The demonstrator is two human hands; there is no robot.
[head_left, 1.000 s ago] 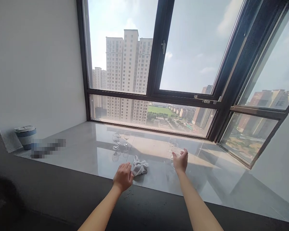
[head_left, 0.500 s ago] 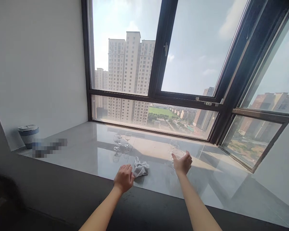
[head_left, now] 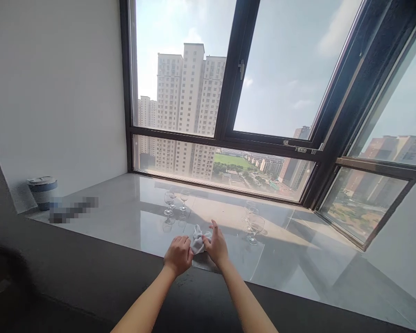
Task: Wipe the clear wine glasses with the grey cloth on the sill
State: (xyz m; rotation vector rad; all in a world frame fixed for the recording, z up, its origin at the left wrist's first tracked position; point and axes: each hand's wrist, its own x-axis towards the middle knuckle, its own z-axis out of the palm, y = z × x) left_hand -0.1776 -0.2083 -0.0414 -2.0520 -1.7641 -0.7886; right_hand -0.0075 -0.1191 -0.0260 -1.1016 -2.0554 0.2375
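Observation:
A crumpled white cloth (head_left: 198, 240) lies near the front edge of the sill, between my two hands. Against its left side rests my left hand (head_left: 178, 255), fingers curled closed; whether anything is inside them is hidden. My right hand (head_left: 216, 245) is at the cloth's right side, thumb against the fabric and fingers stretched and apart. Farther right, a clear stemmed glass (head_left: 256, 226) stands upright, with other clear glasses (head_left: 251, 208) close behind it. Another group of stemmed glasses (head_left: 168, 202) stands upright behind the cloth, to the left.
The glossy grey sill (head_left: 118, 222) mirrors the glasses. A blue-and-white tub (head_left: 42, 192) stands at the far left by the wall, beside a blurred-out patch. Dark window frames (head_left: 263, 149) border the back and right; the sill's front edge drops off below my hands.
My right hand has left the glass on the right and moved left to the cloth. The glass stands alone on the sill. My left hand has stayed in place.

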